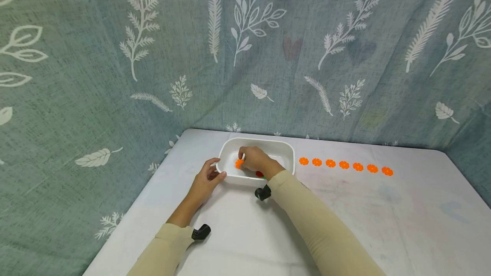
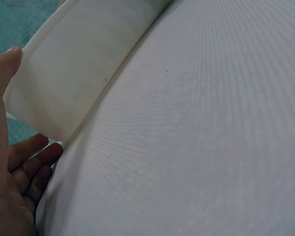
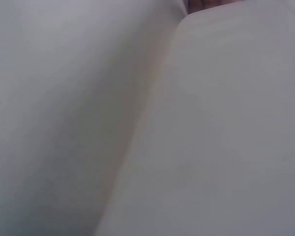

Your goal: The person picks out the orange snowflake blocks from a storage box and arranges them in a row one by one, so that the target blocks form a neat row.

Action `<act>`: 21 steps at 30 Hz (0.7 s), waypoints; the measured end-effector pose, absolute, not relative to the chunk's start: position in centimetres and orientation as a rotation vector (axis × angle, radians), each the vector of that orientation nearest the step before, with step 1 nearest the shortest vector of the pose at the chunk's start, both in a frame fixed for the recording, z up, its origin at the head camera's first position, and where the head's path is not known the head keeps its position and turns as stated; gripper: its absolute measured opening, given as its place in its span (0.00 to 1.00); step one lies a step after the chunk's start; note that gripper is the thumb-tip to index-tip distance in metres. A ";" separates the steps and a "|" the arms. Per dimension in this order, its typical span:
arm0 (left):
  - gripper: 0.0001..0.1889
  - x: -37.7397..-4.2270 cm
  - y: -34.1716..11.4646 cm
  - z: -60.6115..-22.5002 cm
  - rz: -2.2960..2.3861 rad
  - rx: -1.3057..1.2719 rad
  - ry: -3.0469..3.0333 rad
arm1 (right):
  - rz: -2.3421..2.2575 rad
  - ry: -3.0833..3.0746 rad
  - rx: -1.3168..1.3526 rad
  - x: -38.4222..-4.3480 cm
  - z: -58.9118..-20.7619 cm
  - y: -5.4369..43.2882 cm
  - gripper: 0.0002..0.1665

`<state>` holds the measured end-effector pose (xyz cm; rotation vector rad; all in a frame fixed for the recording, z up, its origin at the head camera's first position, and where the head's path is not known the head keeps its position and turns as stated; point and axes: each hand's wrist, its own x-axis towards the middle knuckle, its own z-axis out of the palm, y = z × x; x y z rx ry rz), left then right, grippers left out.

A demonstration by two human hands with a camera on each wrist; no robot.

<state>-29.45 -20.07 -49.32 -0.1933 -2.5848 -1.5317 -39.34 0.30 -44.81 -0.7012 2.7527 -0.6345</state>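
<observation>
A white rectangular tub (image 1: 230,174) stands on the table. My left hand (image 1: 203,184) grips its near left corner, the thumb on the front wall and the fingers at the left side; the left wrist view shows this hand (image 2: 12,162) at the tub's wall (image 2: 73,64). Inside the tub, my right hand (image 1: 256,159) pinches an orange flower-shaped piece (image 1: 239,164) by its right side, with the fingers bent down. A red piece (image 1: 259,174) and a bit of green lie under that hand, partly hidden. In the right wrist view the tub's outer wall (image 3: 211,118) hides the right hand.
Several orange flower-shaped pieces (image 1: 344,165) lie in a spaced row right of the tub on the white-covered table (image 1: 383,216). A leaf-patterned curtain (image 1: 268,71) hangs behind and at the left. Black wrist cameras (image 1: 201,232) sit on both sleeves.
</observation>
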 end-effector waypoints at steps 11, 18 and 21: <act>0.31 -29.4 -19.7 -49.6 -1.515 -0.211 -2.587 | -0.817 2.692 -0.662 -39.0 -44.2 2.4 0.10; 0.32 -29.5 -20.0 -49.5 -1.490 -0.193 -2.595 | -0.945 2.701 -0.645 -38.9 -43.5 4.4 0.13; 0.31 -29.6 -20.0 -49.5 -1.488 -0.199 -2.596 | -0.986 2.684 -0.633 -38.5 -43.2 5.4 0.12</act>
